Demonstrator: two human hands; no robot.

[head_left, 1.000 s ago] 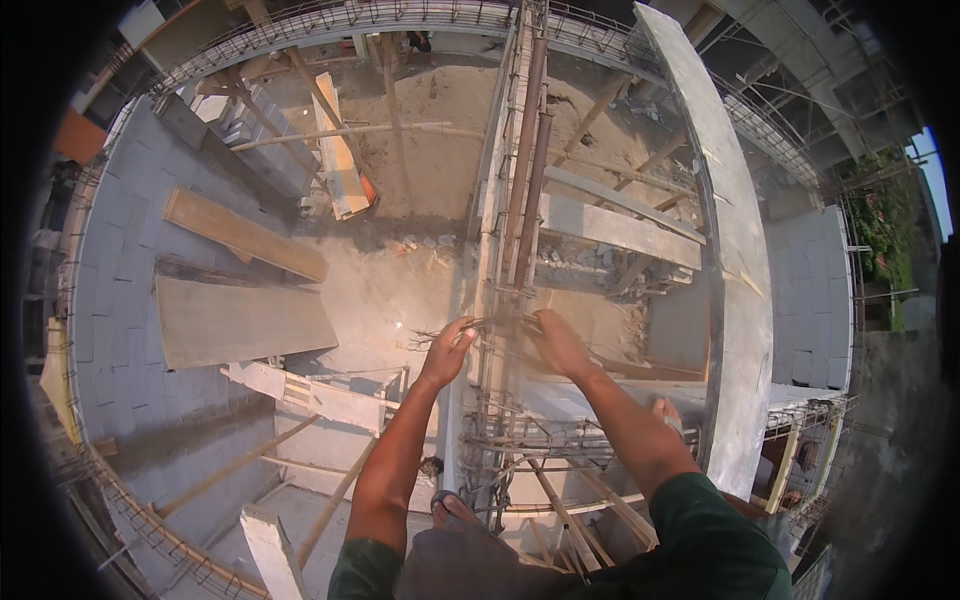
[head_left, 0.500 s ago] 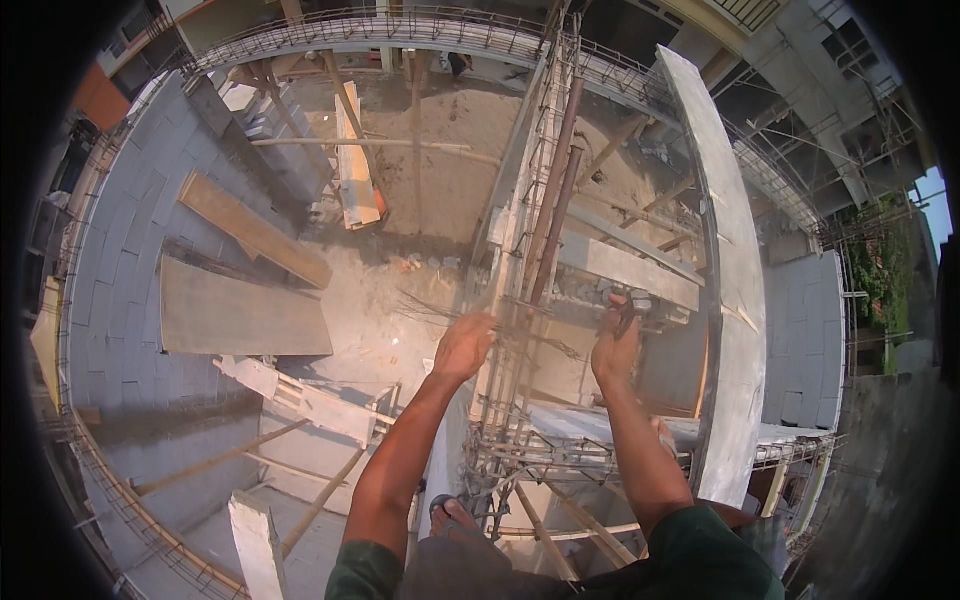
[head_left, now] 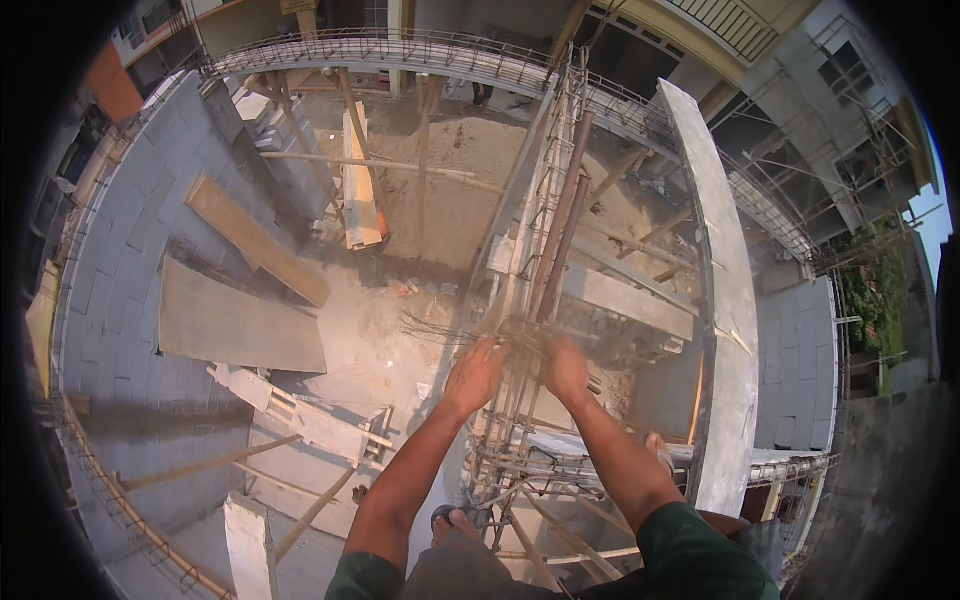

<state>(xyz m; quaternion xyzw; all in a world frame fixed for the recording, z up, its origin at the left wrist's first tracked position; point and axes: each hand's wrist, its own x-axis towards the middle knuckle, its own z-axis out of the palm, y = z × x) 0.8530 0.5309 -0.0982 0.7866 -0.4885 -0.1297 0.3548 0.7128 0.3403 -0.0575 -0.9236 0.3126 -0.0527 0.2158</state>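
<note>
My left hand is closed at the left side of a long rebar cage, gripping a bundle of thin tie wires that fans out to the left. Close by on the cage's right side, my right hand is curled, knuckles up. A dark hand tool, seemingly pincers, is in it; the fingers hide most of it now. Both hands meet over the bars, and the spot between their fingertips is blurred.
Below my sandalled foot runs a narrow wall top. A long grey plank spans the right, beside rusty pipes. Grey block walls, leaning boards and bamboo props surround a deep drop to the sandy floor.
My right hand has moved left and slightly down with the tool, from out over the right side to the cage beside my left hand. The view has tilted slightly up.
</note>
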